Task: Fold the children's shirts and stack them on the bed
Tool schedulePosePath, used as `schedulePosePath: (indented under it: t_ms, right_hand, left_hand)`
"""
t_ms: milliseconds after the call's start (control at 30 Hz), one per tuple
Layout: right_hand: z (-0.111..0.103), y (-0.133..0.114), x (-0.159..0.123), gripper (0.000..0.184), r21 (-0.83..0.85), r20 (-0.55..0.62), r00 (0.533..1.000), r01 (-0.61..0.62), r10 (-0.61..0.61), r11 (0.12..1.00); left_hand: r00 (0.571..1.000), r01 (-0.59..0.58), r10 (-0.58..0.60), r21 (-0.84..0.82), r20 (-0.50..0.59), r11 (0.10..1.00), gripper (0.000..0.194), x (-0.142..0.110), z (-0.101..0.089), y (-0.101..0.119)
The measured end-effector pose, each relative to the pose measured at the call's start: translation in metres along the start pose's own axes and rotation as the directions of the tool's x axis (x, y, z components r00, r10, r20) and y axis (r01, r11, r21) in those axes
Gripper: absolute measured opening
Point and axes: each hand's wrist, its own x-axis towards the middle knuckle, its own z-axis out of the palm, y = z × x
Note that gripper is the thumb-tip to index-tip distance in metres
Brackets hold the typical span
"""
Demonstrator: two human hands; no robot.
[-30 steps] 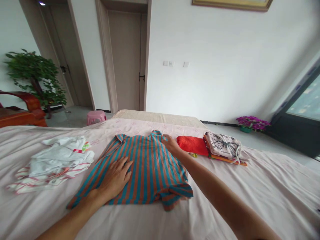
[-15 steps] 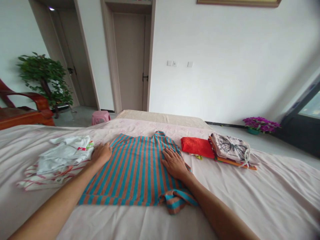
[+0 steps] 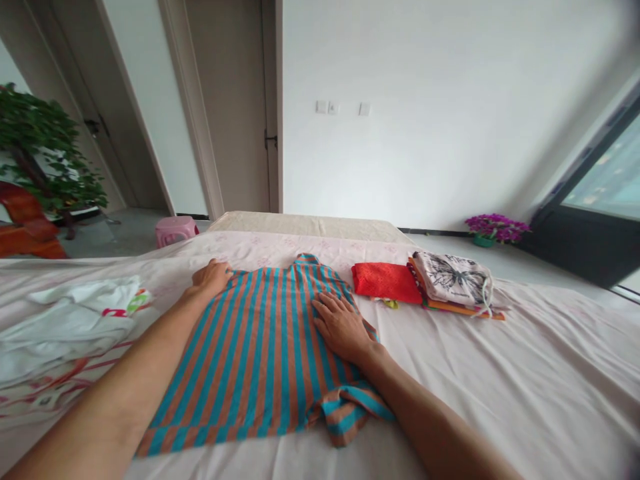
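Note:
A teal and brown striped shirt lies spread on the bed, its collar pointing away from me. One sleeve is bent over near the lower right corner. My left hand is closed at the shirt's upper left corner, its fingertips pinching the cloth there. Flat on the right part of the shirt rests my right hand, fingers stretched out and gripping nothing. To the left, partly behind my forearm, lies a loose pile with a white garment on top.
Right of the shirt sit a folded red garment and a folded stack topped by a butterfly-print piece. A pale sheet covers the bed. Beyond it stand a pink stool, a leafy plant and purple flowers.
My left hand has moved from the shirt's left edge up to its top corner and closed there; the left sleeve edge has shifted. My right hand stays flat. The view has swung right.

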Motion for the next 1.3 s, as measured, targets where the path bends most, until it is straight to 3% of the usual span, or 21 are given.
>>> schedulePosePath:
  t_ms: [133,233,333,400,467,567,667,767,833,1067,1200,1300]
  right_hand:
    - [-0.002,-0.001,-0.001,0.045,-0.013,0.023,1.000,0.002,-0.002,1.000]
    - [0.000,0.002,-0.002,0.052,-0.050,0.058,0.993,-0.101,0.104,0.994]
    - [0.003,0.005,-0.003,0.059,-0.075,0.107,0.975,-0.189,0.197,0.979]
    - [0.006,0.006,-0.003,0.061,-0.079,0.115,0.969,-0.210,0.218,0.975]
    - [0.009,0.007,-0.003,0.061,-0.083,0.091,0.969,-0.225,0.232,0.971]
    - [0.011,0.007,-0.004,0.059,-0.092,0.013,0.975,-0.220,0.222,0.971]
    - [0.006,0.006,-0.005,0.059,-0.071,-0.020,0.997,-0.073,0.072,0.995]
    - [0.000,0.008,-0.008,0.059,-0.003,0.064,0.987,0.145,-0.145,0.989]
    - [-0.002,0.014,-0.013,0.057,0.015,0.120,0.975,0.188,-0.189,0.982]
    - [-0.011,0.059,-0.054,0.056,-0.074,0.146,0.988,0.062,-0.051,0.995]
    - [-0.033,0.070,-0.073,0.051,-0.102,0.181,0.973,-0.125,0.142,0.987]
    - [-0.049,0.060,-0.084,0.046,-0.063,0.088,0.950,-0.295,0.300,0.953]
  left_hand:
    - [0.991,0.132,-0.132,-0.010,-0.026,0.991,0.031,0.010,0.002,-0.009]
    - [0.965,0.254,-0.256,-0.043,-0.049,0.966,0.038,0.013,-0.002,-0.014]
    - [0.955,0.285,-0.291,-0.085,-0.061,0.955,0.049,0.003,-0.004,-0.007]
    - [0.978,0.175,-0.185,-0.103,-0.095,0.979,0.056,-0.014,-0.004,0.004]
    - [0.992,-0.041,0.029,-0.098,-0.125,0.994,0.057,-0.039,-0.001,0.017]
    - [0.951,-0.306,0.300,-0.080,-0.070,0.949,0.060,-0.085,0.004,0.031]
    - [0.918,-0.394,0.396,-0.054,0.023,0.917,0.065,-0.127,0.006,0.031]
    - [0.907,-0.418,0.416,0.008,0.071,0.909,0.065,-0.154,0.001,0.015]
    - [0.906,-0.420,0.416,0.054,0.081,0.906,0.064,-0.165,-0.005,-0.002]
    - [0.932,-0.362,0.356,0.176,0.067,0.915,0.062,-0.190,-0.019,-0.058]
    - [0.964,-0.267,0.258,0.243,0.068,0.933,0.057,-0.208,-0.029,-0.055]
    - [0.967,-0.253,0.253,0.277,0.037,0.927,0.054,-0.227,-0.037,-0.040]
